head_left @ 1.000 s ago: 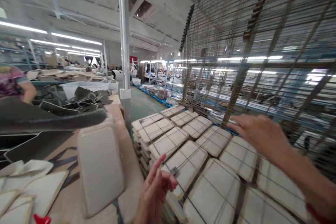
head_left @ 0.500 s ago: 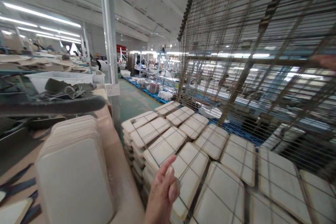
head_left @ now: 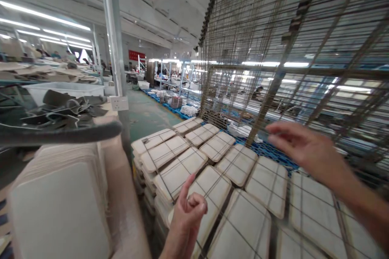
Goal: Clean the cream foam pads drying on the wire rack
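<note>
Big workshop hall, pale beamed ceiling (head_left: pixel 164 22), rows of lit tube lights (head_left: pixel 45 15) left, more at right. Metal pole (head_left: pixel 112 40) near left carries a white socket box (head_left: pixel 119 103); worn green floor (head_left: pixel 146 114) runs back past blue-framed shelves (head_left: pixel 181 77), red banner (head_left: pixel 136 55) at the far end. Bright windows (head_left: pixel 358 98) far right.

Matt, smooth cream panels (head_left: pixel 237 165), dull metal wire racks (head_left: pixel 269 95), glossy metal post (head_left: pixel 113 32), white plastic bin (head_left: pixel 36 94).

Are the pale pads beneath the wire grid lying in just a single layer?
No, the pads are piled several deep, with lower ones showing along the left side.
</note>
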The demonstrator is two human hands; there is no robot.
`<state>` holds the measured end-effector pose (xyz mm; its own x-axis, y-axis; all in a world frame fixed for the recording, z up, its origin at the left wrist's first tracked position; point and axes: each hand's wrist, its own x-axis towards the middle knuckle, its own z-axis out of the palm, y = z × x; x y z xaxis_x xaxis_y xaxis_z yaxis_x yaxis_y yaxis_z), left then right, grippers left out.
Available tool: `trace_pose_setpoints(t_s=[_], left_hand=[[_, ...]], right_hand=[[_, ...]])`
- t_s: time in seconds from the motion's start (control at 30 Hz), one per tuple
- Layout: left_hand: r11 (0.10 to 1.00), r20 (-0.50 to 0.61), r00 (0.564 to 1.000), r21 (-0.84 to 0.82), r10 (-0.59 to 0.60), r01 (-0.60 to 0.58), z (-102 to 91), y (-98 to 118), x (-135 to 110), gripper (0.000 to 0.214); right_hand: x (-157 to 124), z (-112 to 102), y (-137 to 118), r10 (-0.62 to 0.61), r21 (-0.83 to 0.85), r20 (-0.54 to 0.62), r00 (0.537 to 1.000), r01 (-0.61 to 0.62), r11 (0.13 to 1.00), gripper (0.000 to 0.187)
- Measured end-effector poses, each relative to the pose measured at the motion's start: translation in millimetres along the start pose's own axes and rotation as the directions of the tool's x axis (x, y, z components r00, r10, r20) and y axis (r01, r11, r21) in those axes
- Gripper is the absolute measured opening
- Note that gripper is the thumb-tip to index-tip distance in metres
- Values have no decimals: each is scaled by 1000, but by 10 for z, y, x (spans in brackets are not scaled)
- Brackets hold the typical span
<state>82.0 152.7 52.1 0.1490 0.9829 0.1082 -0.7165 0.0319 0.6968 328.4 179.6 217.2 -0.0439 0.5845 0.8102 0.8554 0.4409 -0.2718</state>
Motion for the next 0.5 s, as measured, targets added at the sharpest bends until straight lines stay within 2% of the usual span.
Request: trace_pose_setpoints(t_s=[0.03, 0.1, 0.2, 0.27, 0.37, 0.5], left_hand=[[1000, -11, 1000, 16, -10, 10, 30, -20, -2, 96], [998, -42, 998, 45, -38, 39, 80, -47, -14, 97], [994, -83, 994, 69, -77, 83, 144, -67, -52, 93], [993, -77, 994, 84, -81, 88, 181, -76, -87, 91], [987, -57, 997, 148, -53, 61, 200, -73, -140, 87], [964, -34, 999, 263, -10, 19, 107, -21, -173, 90]], right_hand=[[-310, 208, -122, -55, 131, 47, 997, 48, 990, 47], [-884, 575, -326, -33, 261, 69, 997, 14, 965, 24], [-1409, 898, -521, 9, 401, 114, 993, -54, 914, 11], [-1514, 968, -601, -14, 435, 123, 992, -41, 899, 11], [-1494, 975, -697, -72, 420, 100, 992, 23, 907, 11], [-1466, 952, -833, -101, 393, 38, 994, 78, 916, 6]])
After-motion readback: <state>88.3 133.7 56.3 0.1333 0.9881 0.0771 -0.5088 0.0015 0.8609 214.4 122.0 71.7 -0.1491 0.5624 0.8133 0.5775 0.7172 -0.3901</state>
